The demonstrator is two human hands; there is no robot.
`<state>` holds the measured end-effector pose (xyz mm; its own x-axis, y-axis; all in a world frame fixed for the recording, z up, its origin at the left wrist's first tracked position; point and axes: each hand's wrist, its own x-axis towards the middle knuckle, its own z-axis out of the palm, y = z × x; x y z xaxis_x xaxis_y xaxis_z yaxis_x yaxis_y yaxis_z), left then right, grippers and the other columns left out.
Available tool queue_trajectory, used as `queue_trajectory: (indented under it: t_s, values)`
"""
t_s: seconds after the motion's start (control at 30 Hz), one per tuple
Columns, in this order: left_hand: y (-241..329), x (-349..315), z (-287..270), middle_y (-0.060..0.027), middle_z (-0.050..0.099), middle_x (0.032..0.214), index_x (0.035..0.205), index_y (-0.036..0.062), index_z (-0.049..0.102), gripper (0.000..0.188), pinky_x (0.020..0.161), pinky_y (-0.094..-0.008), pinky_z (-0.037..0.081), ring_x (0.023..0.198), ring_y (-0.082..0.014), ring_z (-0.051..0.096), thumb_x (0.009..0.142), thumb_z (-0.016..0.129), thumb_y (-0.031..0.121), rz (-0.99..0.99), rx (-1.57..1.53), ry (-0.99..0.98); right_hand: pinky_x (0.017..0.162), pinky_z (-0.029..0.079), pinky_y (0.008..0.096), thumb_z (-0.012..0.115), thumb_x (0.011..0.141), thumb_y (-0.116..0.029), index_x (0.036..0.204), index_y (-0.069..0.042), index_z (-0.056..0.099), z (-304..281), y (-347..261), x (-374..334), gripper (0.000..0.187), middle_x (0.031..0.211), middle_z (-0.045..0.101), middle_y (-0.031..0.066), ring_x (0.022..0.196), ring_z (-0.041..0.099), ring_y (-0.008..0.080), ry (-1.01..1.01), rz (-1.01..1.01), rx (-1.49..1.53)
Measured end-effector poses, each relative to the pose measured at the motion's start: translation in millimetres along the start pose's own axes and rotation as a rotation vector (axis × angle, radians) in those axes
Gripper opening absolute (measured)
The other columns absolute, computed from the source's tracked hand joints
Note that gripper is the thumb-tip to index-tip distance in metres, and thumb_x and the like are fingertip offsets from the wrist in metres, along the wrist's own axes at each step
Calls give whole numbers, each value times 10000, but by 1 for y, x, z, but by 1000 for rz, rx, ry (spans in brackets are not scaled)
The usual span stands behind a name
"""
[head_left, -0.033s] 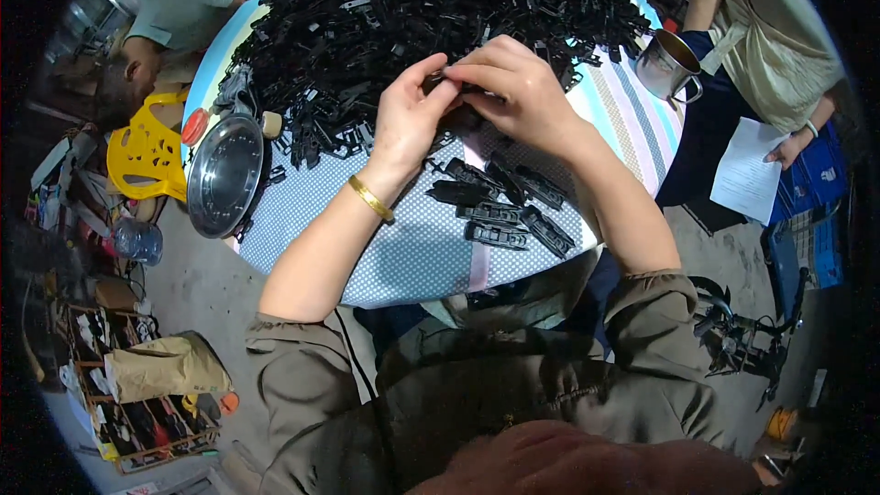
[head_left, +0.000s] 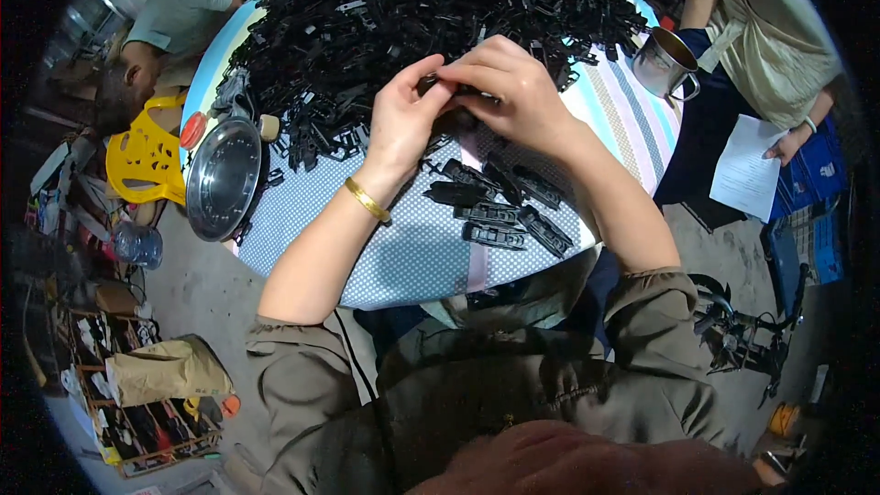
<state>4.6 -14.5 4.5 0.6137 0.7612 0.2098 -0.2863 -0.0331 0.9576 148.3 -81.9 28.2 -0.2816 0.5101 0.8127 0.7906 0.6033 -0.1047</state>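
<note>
My left hand [head_left: 403, 115] and my right hand [head_left: 518, 96] meet fingertip to fingertip over the table, in front of a big heap of small black plastic parts [head_left: 403, 9]. Both are closed in a pinch. Whatever sits between the fingers is hidden; only a dark trace shows there. A gold bangle [head_left: 367, 201] circles my left wrist. Just below my right hand, several longer black ribbed plastic pieces [head_left: 495, 236] lie in a loose cluster on the patterned tablecloth [head_left: 408, 261].
At the table's left stand a round metal pan [head_left: 223, 179] and a red lid [head_left: 193, 130], beside a yellow plastic chair [head_left: 145, 158]. A metal mug [head_left: 665, 64] is at the right edge. One person [head_left: 188, 9] bends at far left; another at right holds a paper sheet [head_left: 747, 170].
</note>
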Motion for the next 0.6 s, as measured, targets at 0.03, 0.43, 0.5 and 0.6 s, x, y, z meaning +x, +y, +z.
queue_trajectory:
  t_s: [0.03,0.43,0.5,0.6]
  values:
    - [5,-2,3,-97,582,991,1150,-50,467,319,740,-225,505,845,-126,587,852,522,50,-30,-56,6,678,471,315,700,578,-15,971,-58,617,1,-1,0,404,857,596,75,792,554,240,-7,28,9]
    - [21,1,-4,-85,588,962,1221,-40,408,412,734,-216,492,792,-109,586,841,537,57,-4,-58,-169,778,475,261,632,776,-106,1006,-15,623,-11,19,-7,248,918,638,69,850,594,122,-177,724,796]
    - [23,-2,-3,-81,586,963,1218,-36,414,409,737,-220,490,802,-112,583,839,539,54,-8,-76,-170,770,477,258,628,777,-107,1008,-17,623,-14,19,-6,248,891,643,60,832,597,115,-152,696,814]
    - [22,-6,3,-73,578,977,1204,-31,432,399,747,-225,474,837,-109,568,829,542,46,37,-46,-208,700,462,229,588,818,-263,983,-44,643,-23,37,-8,279,876,651,36,797,591,102,-142,674,784]
